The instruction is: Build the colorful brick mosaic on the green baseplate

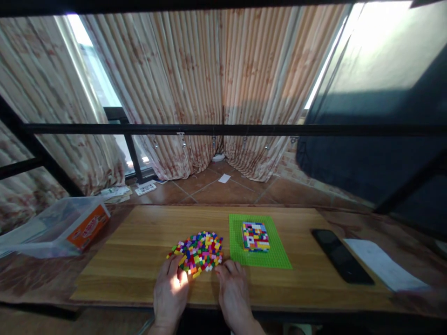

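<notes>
A loose pile of small multicoloured toy bricks [200, 251] lies on the wooden board. At its lower left edge is my left hand [170, 289], fingers bent together against the nearest bricks; whatever is between the fingertips is hidden. My right hand [233, 287] rests at the pile's lower right edge with thumb and fingers drawn together, and any brick in them is too small to make out. Right of the pile lies a green studded baseplate [279, 256]. A rectangular block built of mixed-colour bricks [255, 236] stands on it, touched by neither hand.
The wooden board [132, 260] carries a black phone [342, 256] at the right. Beside the phone lies a white paper sheet [384, 265]. A clear plastic box [59, 228] with an orange label stands at the left. A dark metal bar [223, 130] crosses behind the table.
</notes>
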